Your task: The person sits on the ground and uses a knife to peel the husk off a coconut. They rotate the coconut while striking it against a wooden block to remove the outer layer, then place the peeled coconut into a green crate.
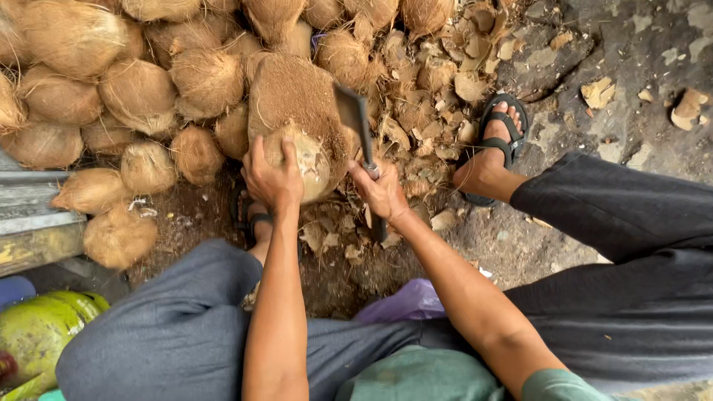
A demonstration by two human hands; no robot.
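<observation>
A pale, partly husked round coconut [306, 165] sat on top of a big brown fibrous block [297, 96], between the person's knees and in front of the heap of husked coconuts. The left hand [272, 178] was clasped over the near left side of that coconut, fingers curled around its shell and thumb on top, pinning it to the block. The right hand [381, 191] was clenched around the handle of a broad dark steel cleaver [353, 115], whose blade stood upright just to the right of the coconut, its flat face close against the block's side; whether the edge touched the coconut could not be told.

Behind and to the left lay the pile of brown hairy coconuts [141, 93], spreading across the top of the view and down toward a grey metal ledge [37, 200]. To the right of the block, a litter of tan husk and shell chips [438, 82] covered the dark dirt ground [594, 134]. The person's right foot in a black strapped sandal [499, 134] rested beside the chips, and dark grey trousers [178, 327] covered both legs. A green rounded container [37, 334] showed at the lower left corner.
</observation>
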